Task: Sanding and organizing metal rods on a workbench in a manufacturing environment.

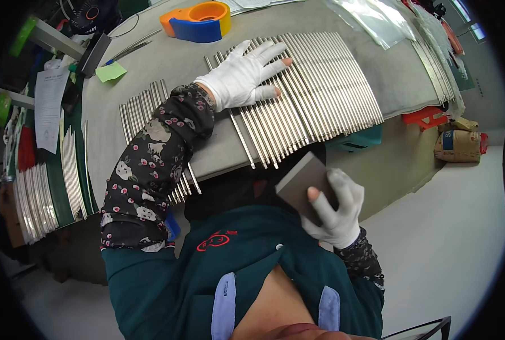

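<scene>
Rods lie on the desk in two groups, one large and one smaller, too close together for an exact count. There is one block, one tape dispenser and one green note. The left hand, in a white glove, rests palm down on the large group; its fingers are spread and two tips are bare. The left forearm crosses above the smaller group. The right hand, gloved also, is in front of the body, its fingers gripping the grey block. The rods are thin, straight, silvery and shiny, placed nearly parallel.
</scene>
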